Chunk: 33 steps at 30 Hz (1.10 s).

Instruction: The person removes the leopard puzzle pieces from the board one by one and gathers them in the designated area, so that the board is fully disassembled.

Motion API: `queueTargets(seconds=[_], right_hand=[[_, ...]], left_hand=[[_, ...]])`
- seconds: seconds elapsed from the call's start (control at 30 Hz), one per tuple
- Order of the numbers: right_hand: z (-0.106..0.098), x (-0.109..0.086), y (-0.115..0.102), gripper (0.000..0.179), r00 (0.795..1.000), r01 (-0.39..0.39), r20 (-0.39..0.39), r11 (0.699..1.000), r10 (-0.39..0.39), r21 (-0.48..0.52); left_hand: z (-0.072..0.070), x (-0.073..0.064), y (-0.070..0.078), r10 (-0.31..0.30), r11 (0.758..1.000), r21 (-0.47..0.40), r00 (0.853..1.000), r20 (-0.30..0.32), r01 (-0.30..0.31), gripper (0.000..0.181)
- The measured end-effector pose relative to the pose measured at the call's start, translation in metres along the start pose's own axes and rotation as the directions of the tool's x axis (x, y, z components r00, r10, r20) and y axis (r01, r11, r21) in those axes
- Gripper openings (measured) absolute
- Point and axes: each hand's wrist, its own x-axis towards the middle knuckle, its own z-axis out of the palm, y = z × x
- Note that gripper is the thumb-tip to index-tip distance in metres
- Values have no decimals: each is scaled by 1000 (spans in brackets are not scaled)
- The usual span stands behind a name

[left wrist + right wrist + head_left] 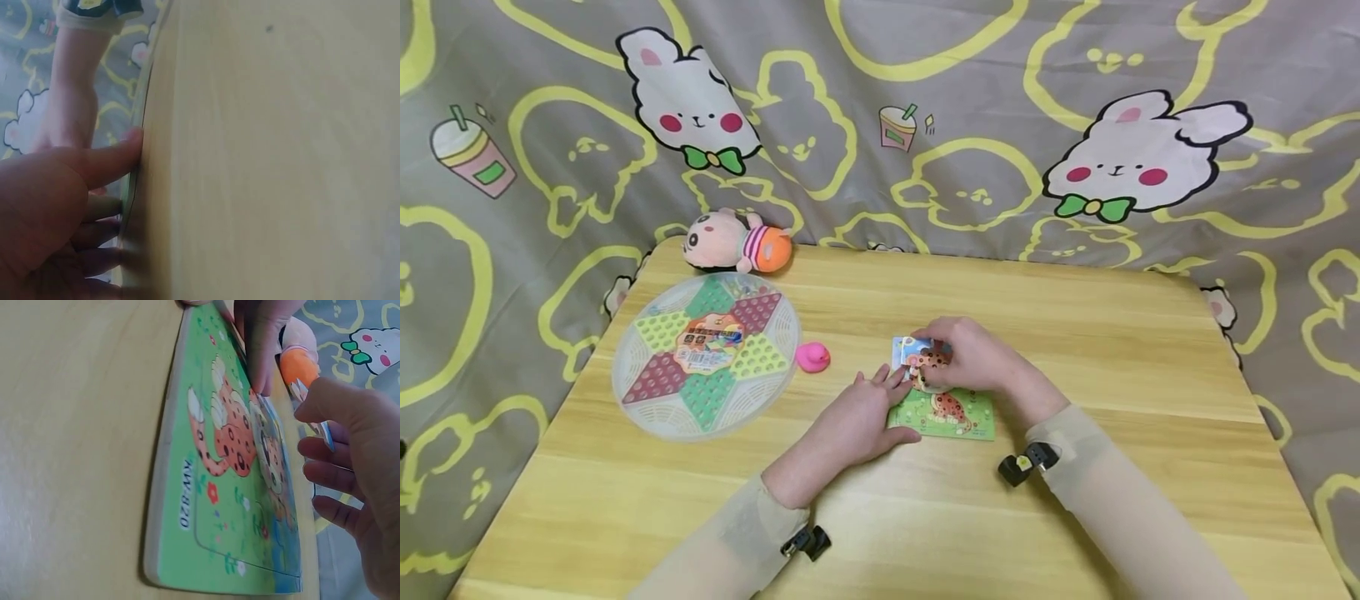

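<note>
A thin puzzle board (977, 423) with a spotted leopard on green and blue lies flat on the table, "KW-820" printed on its face in the right wrist view. My left hand (865, 421) lies at its left side, fingers extended, fingertips touching the board and its pieces. Over the upper part of the board, my right hand (973, 358) pinches a puzzle piece (328, 436) between thumb and fingers. That piece is mostly hidden by the hand. In the left wrist view the left hand (56, 206) shows its thumb along the board's edge.
Left of the board sits a pink rubber duck (813, 357), beside a round Chinese checkers board (647, 329). A plush doll (741, 243) lies at the table's back left. A patterned curtain (865, 192) hangs behind the wooden table (1112, 350).
</note>
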Motion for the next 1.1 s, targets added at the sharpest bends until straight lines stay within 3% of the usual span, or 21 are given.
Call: queueTargets(seconds=[0.33, 0.63, 1.1], right_hand=[[-12, -6, 1, 51, 999, 37, -21, 999, -36, 25], [-26, -17, 2, 50, 997, 45, -66, 995, -39, 89], [-45, -49, 16, 51, 990, -14, -142, 999, 18, 31]], left_hand=[[-6, 0, 3, 22, 991, 129, 999, 27, -25, 83], [-5, -1, 3, 30, 993, 112, 999, 13, -31, 82], [-3, 0, 3, 22, 997, 79, 1000, 12, -23, 83]])
